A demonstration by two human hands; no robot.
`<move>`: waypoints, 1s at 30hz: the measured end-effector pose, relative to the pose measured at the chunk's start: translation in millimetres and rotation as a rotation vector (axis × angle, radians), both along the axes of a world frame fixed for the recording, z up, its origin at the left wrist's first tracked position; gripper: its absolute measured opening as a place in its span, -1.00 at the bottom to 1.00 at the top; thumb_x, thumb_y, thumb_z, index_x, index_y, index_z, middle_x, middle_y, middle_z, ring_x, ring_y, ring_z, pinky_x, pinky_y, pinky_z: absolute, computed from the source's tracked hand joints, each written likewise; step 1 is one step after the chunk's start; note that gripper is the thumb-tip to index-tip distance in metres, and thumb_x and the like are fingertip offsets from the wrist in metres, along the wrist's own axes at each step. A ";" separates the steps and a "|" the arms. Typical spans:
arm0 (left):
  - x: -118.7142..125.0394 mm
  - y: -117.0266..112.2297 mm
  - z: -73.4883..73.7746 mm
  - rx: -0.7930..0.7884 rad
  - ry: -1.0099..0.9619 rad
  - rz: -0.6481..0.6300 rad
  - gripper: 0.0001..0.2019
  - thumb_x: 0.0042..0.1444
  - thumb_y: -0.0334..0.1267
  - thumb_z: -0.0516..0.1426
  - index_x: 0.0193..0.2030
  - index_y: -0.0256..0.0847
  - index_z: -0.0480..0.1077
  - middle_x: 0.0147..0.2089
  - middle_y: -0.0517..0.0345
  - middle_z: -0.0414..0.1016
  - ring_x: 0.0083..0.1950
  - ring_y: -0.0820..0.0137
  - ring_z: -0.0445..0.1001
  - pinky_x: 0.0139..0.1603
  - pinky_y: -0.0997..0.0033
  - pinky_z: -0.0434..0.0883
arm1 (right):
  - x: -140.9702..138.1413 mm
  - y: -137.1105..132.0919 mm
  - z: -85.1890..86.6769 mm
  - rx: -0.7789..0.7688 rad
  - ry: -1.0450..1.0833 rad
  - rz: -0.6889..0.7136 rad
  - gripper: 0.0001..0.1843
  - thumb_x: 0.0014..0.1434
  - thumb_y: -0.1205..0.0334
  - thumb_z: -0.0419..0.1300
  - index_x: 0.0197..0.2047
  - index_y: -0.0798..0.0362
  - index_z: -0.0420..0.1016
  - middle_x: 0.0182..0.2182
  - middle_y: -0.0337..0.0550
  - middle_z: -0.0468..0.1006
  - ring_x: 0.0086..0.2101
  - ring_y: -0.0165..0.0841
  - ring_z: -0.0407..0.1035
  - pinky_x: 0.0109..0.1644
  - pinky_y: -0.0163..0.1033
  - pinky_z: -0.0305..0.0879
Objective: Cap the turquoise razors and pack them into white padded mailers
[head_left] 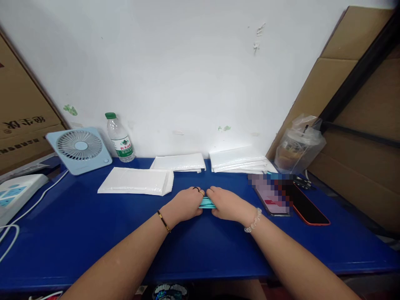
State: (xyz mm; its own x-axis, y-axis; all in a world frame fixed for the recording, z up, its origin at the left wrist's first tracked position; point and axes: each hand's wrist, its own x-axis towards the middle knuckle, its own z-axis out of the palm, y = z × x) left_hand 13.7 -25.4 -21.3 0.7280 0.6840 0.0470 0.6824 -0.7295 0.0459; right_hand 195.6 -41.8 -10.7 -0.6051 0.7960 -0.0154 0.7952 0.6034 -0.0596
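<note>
**A:** How were the hands set?

**B:** The left hand (184, 205) and right hand (229, 205) were seen close together, fingers curled down, knuckles nearly touching. A teal pack (206, 203) was pinched at its ends, one end by each hand.

**A:** Where was the pack found?

**B:** It was held low on the blue table (93, 237), near the middle. Most of it was hidden by the fingers, so what it was could not be told.

**A:** Which step was judged to be in hand?

**B:** The pack was judged to be gripped and squared from both ends.

**A:** What would a next move call for?

**B:** An even hold from both sides would be needed, so that the thin pack was not bent.

**A:** And farther out?

**B:** White envelopes were stacked beyond: one stack left (134, 181), one middle (178, 162), one right (237, 160). Phones (308, 206) were laid to the right, with a bagged cup (296, 146) behind them. A fan (79, 148) and a bottle (120, 139) were stood far left.
</note>
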 end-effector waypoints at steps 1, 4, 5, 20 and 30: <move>0.5 -0.4 -0.4 0.013 -0.001 -0.004 -0.83 -0.01 -0.28 0.09 -0.25 -0.25 0.30 -0.20 -0.03 0.43 -0.19 0.22 0.42 -0.19 0.28 0.37 | -1.8 0.3 -1.2 0.018 -0.007 -0.004 -0.75 0.01 0.33 0.12 -0.18 0.13 0.29 -0.21 0.02 0.43 -0.25 -0.20 0.35 -0.24 -0.20 0.22; 1.3 -0.4 4.9 0.020 -0.009 0.026 -0.82 0.03 -0.31 0.06 -0.20 -0.25 0.31 -0.23 -0.01 0.45 -0.25 0.24 0.45 -0.21 0.28 0.37 | -6.0 2.4 -2.9 0.046 -0.004 -0.001 -0.71 0.10 0.32 0.09 -0.07 0.12 0.26 -0.23 0.02 0.48 -0.26 -0.20 0.39 -0.25 -0.21 0.21; -0.2 0.3 9.8 0.008 -0.016 0.043 -0.81 0.03 -0.31 0.06 -0.18 -0.24 0.32 -0.25 0.00 0.46 -0.26 0.24 0.46 -0.21 0.28 0.36 | -6.5 3.4 -2.7 0.046 0.000 0.003 -0.72 0.13 0.32 0.06 -0.05 0.11 0.25 -0.24 0.01 0.49 -0.27 -0.21 0.40 -0.26 -0.22 0.20; -127.0 52.7 31.1 -0.136 0.201 0.716 0.11 -0.39 -0.37 0.21 0.36 0.01 -0.22 0.37 0.01 -0.03 0.39 -0.07 -0.39 0.20 -0.38 -0.34 | 24.9 16.2 11.7 0.004 0.174 -0.127 -0.84 0.27 0.13 -0.04 -0.23 0.02 0.26 -0.42 -0.16 0.48 -0.47 -0.35 0.35 -0.46 -0.34 0.03; -126.9 55.4 31.3 -0.222 0.196 0.652 0.07 -0.39 -0.34 0.18 0.35 0.02 -0.17 0.36 -0.05 -0.02 0.39 -0.05 -0.31 0.18 -0.39 -0.25 | 21.2 12.5 12.3 0.013 0.230 -0.113 -0.84 0.26 0.13 -0.03 -0.29 0.01 0.23 -0.44 -0.18 0.46 -0.51 -0.38 0.30 -0.48 -0.35 -0.01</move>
State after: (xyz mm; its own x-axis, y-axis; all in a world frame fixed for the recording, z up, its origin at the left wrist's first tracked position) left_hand -113.2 30.0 10.0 0.1484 0.9609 -0.2337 0.9872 -0.1577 -0.0218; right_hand 216.8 -29.4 1.7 -0.4986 0.8581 0.1229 0.8242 0.5132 -0.2394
